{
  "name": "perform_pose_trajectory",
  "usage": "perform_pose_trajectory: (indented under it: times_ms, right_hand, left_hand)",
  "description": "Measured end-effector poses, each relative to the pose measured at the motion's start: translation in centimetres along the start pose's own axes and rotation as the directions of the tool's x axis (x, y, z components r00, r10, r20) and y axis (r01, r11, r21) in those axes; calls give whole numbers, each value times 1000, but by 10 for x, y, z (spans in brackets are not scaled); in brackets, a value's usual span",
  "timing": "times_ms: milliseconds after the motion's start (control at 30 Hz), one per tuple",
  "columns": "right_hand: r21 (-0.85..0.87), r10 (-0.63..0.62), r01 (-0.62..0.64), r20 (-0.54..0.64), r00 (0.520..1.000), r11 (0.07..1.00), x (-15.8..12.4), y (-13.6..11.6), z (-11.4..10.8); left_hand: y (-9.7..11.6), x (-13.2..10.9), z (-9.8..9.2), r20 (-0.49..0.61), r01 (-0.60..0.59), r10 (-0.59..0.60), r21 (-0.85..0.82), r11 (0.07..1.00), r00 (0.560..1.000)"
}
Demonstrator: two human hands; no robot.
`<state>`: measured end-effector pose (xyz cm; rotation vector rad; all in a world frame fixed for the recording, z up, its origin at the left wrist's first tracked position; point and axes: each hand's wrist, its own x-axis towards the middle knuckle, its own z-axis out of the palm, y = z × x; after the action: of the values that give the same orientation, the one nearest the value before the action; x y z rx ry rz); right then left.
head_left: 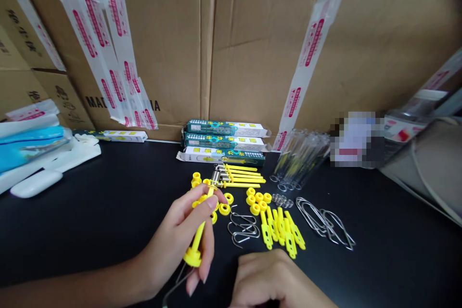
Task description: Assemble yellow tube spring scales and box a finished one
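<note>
My left hand (187, 226) is closed around a yellow spring scale rod (199, 236), its thumb pressed along the shaft. The rod is tilted, with a metal spring (215, 176) at its upper end. At its lower end are a yellow cap (192, 257) and a bent wire hook (179, 285). My right hand (269, 279) is low in the view, back upward, its fingers hidden. Just beyond it lie yellow flat pieces with slots (288, 236) and S-shaped metal hooks (243, 228). Yellow rings (224, 209) lie partly behind my left hand.
More yellow rods with springs (245, 174) lie before stacked printed boxes (224, 142). To the right are clear tubes (299, 161), small springs (282, 200), yellow collars (259, 197) and large wire loops (325, 221). Cardboard cartons (173, 48) stand behind; a white mouse-shaped object (36, 183) lies left.
</note>
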<state>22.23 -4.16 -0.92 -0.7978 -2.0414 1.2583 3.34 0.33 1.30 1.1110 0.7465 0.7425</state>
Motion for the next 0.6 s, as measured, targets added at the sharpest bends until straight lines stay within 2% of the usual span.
perform_pose_trajectory:
  times_ms: [100, 233, 467, 600]
  right_hand:
    - [-34, -28, 28, 0, 1000, 999, -2, 4, 3]
    - [-70, -18, 19, 5, 1000, 997, -3, 2, 3]
    - [-126, 4, 2, 46, 999, 992, -4, 3, 3]
    - [-173, -29, 42, 77, 997, 984, -6, 9, 5]
  left_hand:
    - [8, -4, 1, 55, 91, -89, -32, 995, 995]
    - [17, -8, 2, 37, 163, -165, 64, 985, 986]
    - [-4, -3, 2, 205, 109, -100, -32, 994, 974]
    - [-6, -1, 5, 182, 74, -67, -35, 997, 981]
